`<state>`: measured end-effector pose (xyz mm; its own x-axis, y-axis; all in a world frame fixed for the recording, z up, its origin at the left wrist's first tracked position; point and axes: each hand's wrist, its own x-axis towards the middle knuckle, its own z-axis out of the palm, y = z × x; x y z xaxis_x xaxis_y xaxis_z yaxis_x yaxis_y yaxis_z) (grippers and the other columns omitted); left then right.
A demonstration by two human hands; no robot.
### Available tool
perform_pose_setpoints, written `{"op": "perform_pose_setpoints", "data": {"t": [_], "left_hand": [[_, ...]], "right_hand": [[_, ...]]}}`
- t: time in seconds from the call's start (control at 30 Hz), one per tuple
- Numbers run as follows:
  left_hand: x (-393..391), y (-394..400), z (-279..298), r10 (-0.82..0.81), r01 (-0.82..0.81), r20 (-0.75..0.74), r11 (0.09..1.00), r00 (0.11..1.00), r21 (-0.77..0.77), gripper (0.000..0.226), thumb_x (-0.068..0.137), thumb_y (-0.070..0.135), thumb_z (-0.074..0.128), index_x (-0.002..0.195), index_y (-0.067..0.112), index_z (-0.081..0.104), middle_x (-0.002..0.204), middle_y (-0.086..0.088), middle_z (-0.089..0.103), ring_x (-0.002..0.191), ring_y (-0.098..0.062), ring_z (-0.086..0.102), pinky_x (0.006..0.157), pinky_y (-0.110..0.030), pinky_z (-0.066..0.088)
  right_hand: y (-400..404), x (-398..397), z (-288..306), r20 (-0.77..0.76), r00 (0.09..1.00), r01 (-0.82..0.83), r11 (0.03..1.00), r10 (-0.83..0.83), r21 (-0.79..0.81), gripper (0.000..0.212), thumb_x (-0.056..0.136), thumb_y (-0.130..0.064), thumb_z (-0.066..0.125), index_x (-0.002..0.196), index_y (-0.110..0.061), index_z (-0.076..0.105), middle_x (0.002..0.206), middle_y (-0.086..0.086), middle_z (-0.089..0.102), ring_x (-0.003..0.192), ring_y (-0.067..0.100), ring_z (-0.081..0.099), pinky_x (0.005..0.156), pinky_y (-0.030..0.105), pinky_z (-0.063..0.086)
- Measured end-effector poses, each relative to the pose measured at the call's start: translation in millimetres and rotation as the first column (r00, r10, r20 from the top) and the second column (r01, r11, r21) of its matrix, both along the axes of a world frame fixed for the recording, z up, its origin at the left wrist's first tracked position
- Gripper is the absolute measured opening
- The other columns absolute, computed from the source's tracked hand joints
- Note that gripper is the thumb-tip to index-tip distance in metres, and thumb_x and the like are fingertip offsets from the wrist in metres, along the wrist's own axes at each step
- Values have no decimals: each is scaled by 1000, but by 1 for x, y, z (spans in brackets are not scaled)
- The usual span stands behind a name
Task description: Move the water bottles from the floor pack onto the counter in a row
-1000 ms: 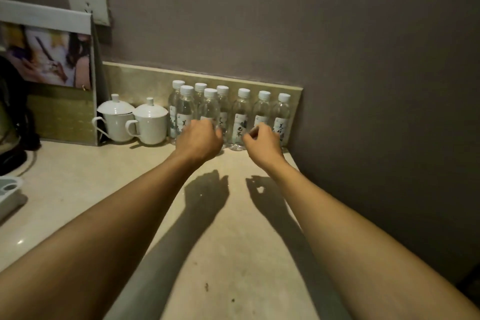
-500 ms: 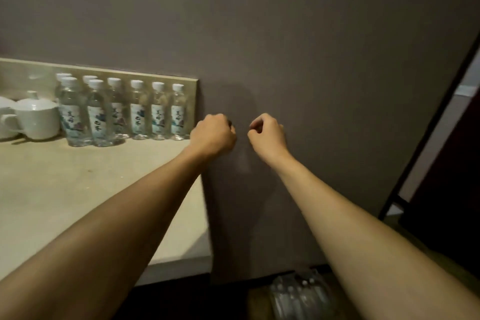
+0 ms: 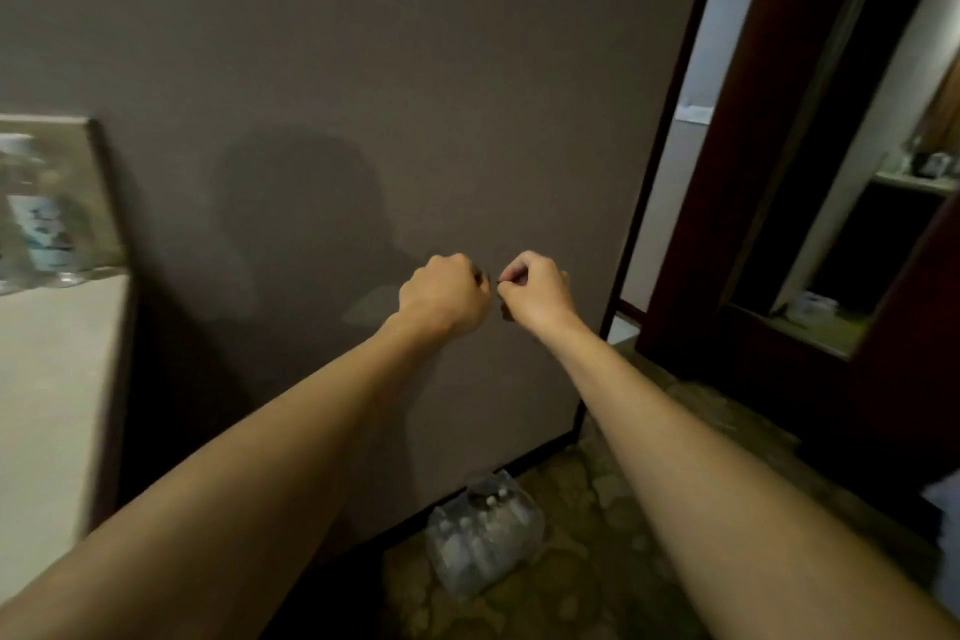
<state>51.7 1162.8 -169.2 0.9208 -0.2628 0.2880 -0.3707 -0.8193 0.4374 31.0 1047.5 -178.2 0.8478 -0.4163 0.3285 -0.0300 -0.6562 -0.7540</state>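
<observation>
Standing against the grey wall [image 3: 415, 68] on patterned carpet [image 3: 613, 535], the shrink-wrapped pack of water bottles [image 3: 485, 535] sits below both outstretched arms. The left hand [image 3: 441, 294] and right hand [image 3: 537, 291] hover empty, fingers curled into loose fists, knuckles nearly touching. One blurred water bottle [image 3: 36, 218] stands on the pale tabletop [image 3: 47, 405] at far left, its label unreadable; a dark doorframe [image 3: 670, 120] edges the wall.

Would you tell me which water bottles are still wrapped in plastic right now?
The ones in the floor pack, on the carpet by the wall below the hands. The bottle on the counter at far left stands loose and upright, unwrapped.
</observation>
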Motion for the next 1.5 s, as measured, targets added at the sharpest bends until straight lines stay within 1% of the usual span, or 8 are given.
{"op": "perform_pose_setpoints", "data": {"t": [0.17,0.43,0.63,0.8,0.93,1.07,1.3,1.5], "left_hand": [[37,-62,-52,-116,126,-212,992,970,33,31,96,37,46,89,14,66,84,-6,65,76,-25,65,71,-37,57],[126,-160,-114,-148,155,-348,988,926,-7,30,97,37,45,91,15,65,87,-8,66,78,-26,66,74,-37,58],[184,-204,-147,-125,153,-409,987,904,37,29,95,36,47,85,12,60,93,-12,64,85,-31,63,70,-34,49],[222,-222,-176,-64,119,-471,989,880,88,35,96,38,47,107,11,65,108,-12,64,95,-31,62,81,-36,52],[243,-233,-208,-22,93,-540,990,841,104,34,95,38,48,106,11,65,107,-11,64,94,-30,62,76,-34,50],[263,-241,-243,53,28,-613,992,788,122,34,94,38,48,108,11,64,109,-11,63,98,-31,62,79,-36,51],[296,-262,-307,181,-113,-712,983,678,141,28,94,34,49,88,11,62,86,-7,60,77,-24,58,67,-31,45],[297,-285,-369,282,-238,-805,955,522,180,32,94,38,48,95,13,67,93,-6,67,84,-23,63,70,-31,49]], "right_hand": [[-66,22,-45,-143,988,57,998,-51,40,5,86,-19,61,81,-20,60,90,7,69,92,25,65,82,41,57],[-166,98,-91,-319,946,62,998,-50,25,17,90,-21,58,74,-25,54,87,7,67,91,26,66,84,43,56],[-206,149,-134,-434,901,16,996,26,93,14,93,-18,55,78,-17,55,69,3,61,74,24,63,72,38,54],[-225,179,-174,-550,829,-11,987,98,160,20,93,-17,56,76,-16,48,67,4,56,59,16,54,54,28,44],[-241,207,-202,-598,790,-38,985,131,166,19,93,-18,56,76,-15,49,71,4,58,62,17,55,56,28,44],[-255,238,-232,-643,745,-88,982,178,170,18,92,-16,54,75,-14,54,74,5,61,71,20,58,69,32,49],[-285,291,-301,-718,616,-206,946,325,252,12,92,-15,52,85,-9,61,79,8,60,74,20,57,66,29,47],[-307,317,-362,-757,504,-247,910,415,334,20,91,-15,54,72,-10,52,71,12,54,66,22,55,61,33,47]]}}
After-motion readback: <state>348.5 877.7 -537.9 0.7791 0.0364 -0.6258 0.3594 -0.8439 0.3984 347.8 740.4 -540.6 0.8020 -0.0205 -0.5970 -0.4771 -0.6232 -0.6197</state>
